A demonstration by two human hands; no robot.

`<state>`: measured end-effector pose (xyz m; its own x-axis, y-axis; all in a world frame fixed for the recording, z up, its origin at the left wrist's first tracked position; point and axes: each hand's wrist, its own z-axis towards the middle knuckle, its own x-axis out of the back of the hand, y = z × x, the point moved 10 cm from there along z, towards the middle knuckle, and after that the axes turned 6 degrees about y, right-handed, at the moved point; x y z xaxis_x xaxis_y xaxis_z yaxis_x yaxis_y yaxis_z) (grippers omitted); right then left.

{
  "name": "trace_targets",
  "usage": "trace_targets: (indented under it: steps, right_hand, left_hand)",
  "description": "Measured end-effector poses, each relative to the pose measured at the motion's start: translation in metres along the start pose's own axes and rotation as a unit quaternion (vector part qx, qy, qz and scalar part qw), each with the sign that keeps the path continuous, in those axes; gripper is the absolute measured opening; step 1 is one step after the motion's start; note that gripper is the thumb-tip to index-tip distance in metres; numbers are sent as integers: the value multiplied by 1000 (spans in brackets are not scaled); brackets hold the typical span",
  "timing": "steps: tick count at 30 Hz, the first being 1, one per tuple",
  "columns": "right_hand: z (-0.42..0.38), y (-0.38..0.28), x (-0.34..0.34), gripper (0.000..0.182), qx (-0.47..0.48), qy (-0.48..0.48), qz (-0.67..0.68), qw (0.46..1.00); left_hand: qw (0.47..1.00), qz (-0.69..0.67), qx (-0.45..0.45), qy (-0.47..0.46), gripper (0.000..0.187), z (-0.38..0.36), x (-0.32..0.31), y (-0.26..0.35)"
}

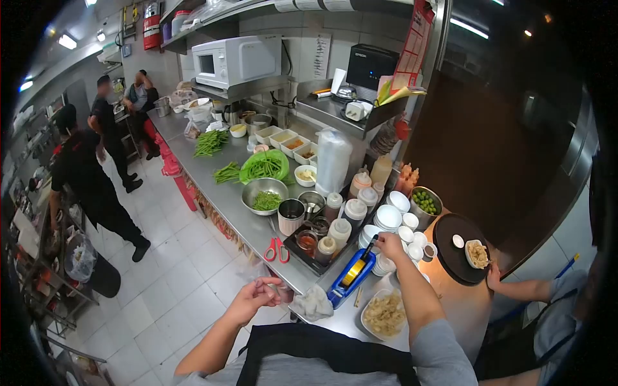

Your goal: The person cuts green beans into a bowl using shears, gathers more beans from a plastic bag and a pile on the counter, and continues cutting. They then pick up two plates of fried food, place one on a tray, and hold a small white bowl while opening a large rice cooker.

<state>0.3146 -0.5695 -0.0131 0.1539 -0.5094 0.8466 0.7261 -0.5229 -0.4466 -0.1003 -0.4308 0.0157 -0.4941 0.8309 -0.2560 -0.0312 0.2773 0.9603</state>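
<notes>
My left hand point(253, 300) hangs in the air in front of the counter edge, fingers loosely curled and apart, with nothing visible in it. Red-handled scissors point(277, 251) lie on the counter just beyond it, and a crumpled white cloth point(313, 303) is to its right. My right hand point(390, 246) is closed at the far end of a blue tape dispenser point(340, 288), its fingertips on a slim black pen-like object point(370, 247). A roll of yellow tape point(354, 273) sits in the dispenser. Below my right forearm is a white bowl of pale food point(384, 314).
Squeeze bottles point(340, 231) and stacked white bowls point(388, 217) crowd beyond the dispenser. Green vegetables fill a steel bowl point(265, 195). On the right, another person's hand point(494, 275) touches a round dark tray point(460, 267). Several people stand along the tiled aisle point(174, 276).
</notes>
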Motion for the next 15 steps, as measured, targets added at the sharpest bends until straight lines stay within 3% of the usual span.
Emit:
trace_targets:
  steps: [2,5,6,7,8,9,11,15]
  right_hand:
    - [7,10,7,9,-12,59,66,996]
    - [9,69,11,9,-179,124,294,931]
    - [-6,75,18,13,-290,147,427,844]
    - [-26,67,23,18,-388,165,545,725]
    - [-28,68,30,25,-367,194,622,664]
    - [-35,75,42,20,-368,233,627,646]
    - [-50,40,85,10,-314,294,595,678]
    - [-88,-81,157,12,-150,398,484,765]
  left_hand:
    - [1000,-7,-7,-4,34,12,13,6]
    - [999,-20,-22,-25,35,30,24,22]
    - [998,-39,-18,-55,36,36,26,25]
    - [995,-58,-14,-85,38,40,28,26]
    - [990,-76,-9,-115,39,44,30,28]
    - [976,-148,7,-161,41,46,25,32]
    - [925,-287,45,-247,46,46,11,44]
    - [846,-328,136,-397,71,49,-23,47]
